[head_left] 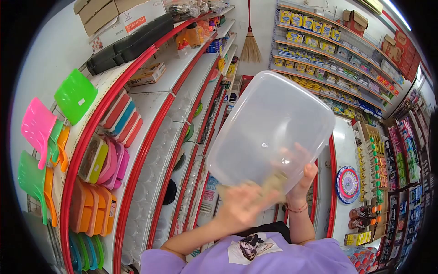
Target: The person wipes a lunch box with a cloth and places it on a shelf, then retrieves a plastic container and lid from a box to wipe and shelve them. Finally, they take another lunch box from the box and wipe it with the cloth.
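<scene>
A large translucent plastic container (269, 123) is tilted up in front of me, its rounded rectangular face toward the camera. My right hand (301, 176) grips it at the lower right edge, the thumb outside and the other fingers partly seen through the plastic. My left hand (244, 203), blurred by motion, is at the lower edge of the container. It holds a yellowish-brown cloth (273, 182), also blurred, against or very close to the plastic. The cloth hides part of the container's lower edge.
Red-edged shelves (141, 182) on the left hold plastic boxes and clear containers. Pink (36, 123) and green dippers (75, 93) hang beyond them. A black case (130, 43) lies on top. At right are a white counter (344, 137) and a round colourful item (347, 184).
</scene>
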`<state>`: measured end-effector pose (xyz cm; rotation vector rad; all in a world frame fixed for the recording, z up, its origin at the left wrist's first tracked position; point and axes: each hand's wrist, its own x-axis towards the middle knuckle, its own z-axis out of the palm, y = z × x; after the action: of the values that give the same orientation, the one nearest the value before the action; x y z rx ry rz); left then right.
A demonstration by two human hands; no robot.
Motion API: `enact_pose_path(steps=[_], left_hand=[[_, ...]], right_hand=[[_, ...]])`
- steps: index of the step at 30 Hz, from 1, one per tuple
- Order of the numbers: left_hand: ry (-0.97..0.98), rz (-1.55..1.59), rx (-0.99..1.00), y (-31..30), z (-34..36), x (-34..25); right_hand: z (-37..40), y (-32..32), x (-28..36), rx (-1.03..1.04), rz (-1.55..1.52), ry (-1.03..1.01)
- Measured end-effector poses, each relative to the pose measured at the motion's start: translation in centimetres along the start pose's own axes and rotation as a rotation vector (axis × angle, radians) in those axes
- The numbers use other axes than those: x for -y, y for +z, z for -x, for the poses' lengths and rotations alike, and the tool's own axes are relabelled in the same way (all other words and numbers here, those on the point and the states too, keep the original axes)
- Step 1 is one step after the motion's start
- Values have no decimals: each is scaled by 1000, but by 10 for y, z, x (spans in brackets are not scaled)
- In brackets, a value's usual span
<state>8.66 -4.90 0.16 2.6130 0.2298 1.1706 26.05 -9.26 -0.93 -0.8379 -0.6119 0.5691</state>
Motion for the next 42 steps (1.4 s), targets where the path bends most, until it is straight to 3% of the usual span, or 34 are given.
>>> enact_pose_path(steps=[2,5,6,8,10,11,14,16,18,20,23,26,27,28,32,36,42], left_hand=[[-186,-258,-96,-13,-1,35],[-330,-254,-280,-16,-13,64],[-358,-219,-258,-6,-14,49],[-227,-168,-207,9,-8,15],[-21,-128,-105,10,4,-12],[96,-176,-201,13,4,-10],[424,-318,-484,22,16,12],[382,-421,-514,16,30,43],[67,-441,-298,-20,27,57],[-257,-235,-374,-35,16,71],[-473,78,-611,-52,-10,65],[-121,26,-496,-54,-24,54],[-20,-84,-332,-59,-38,42],[79,-191,-165,-62,-51,33],[174,-79,-82,-55,-58,40],[183,22,-174,-60,-46,70],[-20,76,-263,-64,-25,91]], right_hand=[[1,-1,11,15,94,-42],[4,4,2,-10,190,-47],[3,8,-1,-19,172,-52],[1,15,-5,-32,141,-60],[-3,13,-8,-42,-167,99],[-7,10,-9,-48,-321,178],[-9,-1,-15,-12,-301,331],[-6,-6,-15,10,-361,330],[-4,-18,-13,78,-367,312],[-2,-33,-11,184,-323,285],[2,-28,0,320,-109,336],[4,-26,-11,598,476,-16],[5,-19,-7,682,660,-116],[7,-13,-8,738,647,-195],[10,-20,-15,766,611,-407],[11,-31,-12,746,545,-316],[19,-47,-22,606,437,-121]])
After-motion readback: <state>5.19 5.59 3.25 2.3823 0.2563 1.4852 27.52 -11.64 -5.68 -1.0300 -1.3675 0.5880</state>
